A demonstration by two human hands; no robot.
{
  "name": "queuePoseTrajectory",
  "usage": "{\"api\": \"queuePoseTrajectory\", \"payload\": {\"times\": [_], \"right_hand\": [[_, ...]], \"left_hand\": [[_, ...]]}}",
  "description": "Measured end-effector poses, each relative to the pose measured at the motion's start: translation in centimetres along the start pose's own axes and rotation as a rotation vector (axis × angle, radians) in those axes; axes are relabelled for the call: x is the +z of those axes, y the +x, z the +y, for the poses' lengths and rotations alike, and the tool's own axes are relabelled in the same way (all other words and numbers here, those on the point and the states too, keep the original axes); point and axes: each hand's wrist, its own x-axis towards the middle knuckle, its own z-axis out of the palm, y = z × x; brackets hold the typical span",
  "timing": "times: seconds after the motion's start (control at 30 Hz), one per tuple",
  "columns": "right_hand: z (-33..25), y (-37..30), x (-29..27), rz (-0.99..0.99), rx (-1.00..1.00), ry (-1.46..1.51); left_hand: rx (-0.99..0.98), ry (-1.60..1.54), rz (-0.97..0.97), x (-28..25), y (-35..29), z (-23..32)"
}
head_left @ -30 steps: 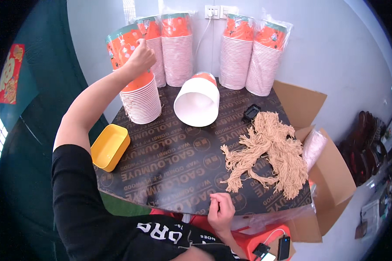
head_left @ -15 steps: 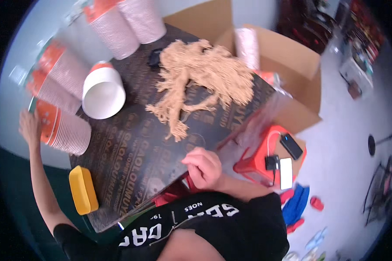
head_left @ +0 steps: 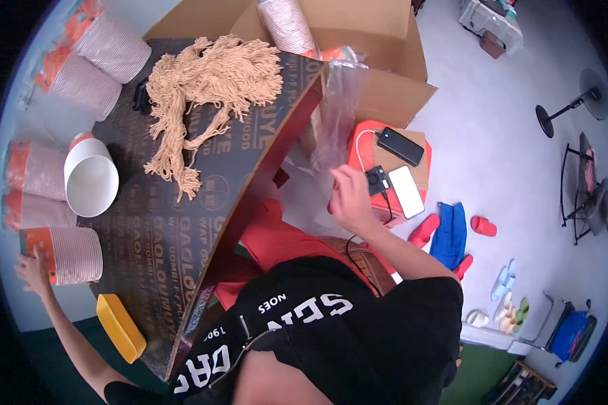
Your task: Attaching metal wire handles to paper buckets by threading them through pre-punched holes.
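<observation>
At the left edge of the dark board table (head_left: 148,196), my left hand (head_left: 34,271) is against the orange end of a stack of paper cups (head_left: 76,255). Its fingers are spread and not wrapped round the stack. A white paper cup stack (head_left: 92,185) lies with its mouth toward me, close to more wrapped cup stacks (head_left: 84,84). My right hand (head_left: 351,199) is held in the air off the table's right edge, fingers curled in, with nothing visible in them. It appears beside a red stool (head_left: 368,138) and below a clear plastic bag (head_left: 338,131).
Tan yarn (head_left: 209,88) lies bunched on the table. A yellow tray (head_left: 120,327) sits at the near left corner. A power bank (head_left: 400,146) and a white phone-like slab (head_left: 407,192) rest on the stool. Behind stands an open cardboard box (head_left: 385,101) holding a cup stack.
The view has swung to the right, so the table sits further left. My right hand has moved from the table's front edge out toward the stool. My left hand stays at the cup stack.
</observation>
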Motion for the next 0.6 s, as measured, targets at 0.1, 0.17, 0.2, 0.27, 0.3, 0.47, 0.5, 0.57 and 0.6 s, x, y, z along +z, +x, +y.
{"api": "queuePoseTrajectory", "payload": {"times": [0.1,0.17,0.2,0.27,0.3,0.47,0.5,0.57,0.6], "right_hand": [[3.6,-5.4,-3.5,-0.056,0.17,-0.26],[6.3,-9.1,-4.5,-0.119,0.234,-0.342],[7.2,-10.6,-5.1,-0.144,0.26,-0.376],[7.8,-13.3,-6.9,-0.236,0.375,-0.493],[8.6,-15.1,-7.6,-0.258,0.391,-0.543],[11.3,-20.6,-9.4,-0.334,0.477,-0.705],[11.7,-21.1,-9.6,-0.372,0.517,-0.729],[12.0,-21.6,-10.0,-0.368,0.54,-0.739],[12.1,-21.8,-10.2,-0.362,0.562,-0.75]], "left_hand": [[-0.064,0.109,0.148,-9.9,-5.5,9.2],[0.068,-0.094,0.302,-8.4,-8.2,7.5],[0.196,-0.306,0.455,-7.7,-9.4,7.4],[0.23,-0.684,0.414,-11.3,-13.7,10.8],[0.222,-0.738,0.383,-12.5,-15.4,11.9],[0.248,-0.869,0.34,-14.5,-20.8,14.6],[0.25,-0.867,0.338,-14.9,-21.5,14.6],[0.227,-0.925,0.323,-15.9,-22.8,14.6],[0.227,-0.924,0.323,-16.7,-23.3,14.5]]}}
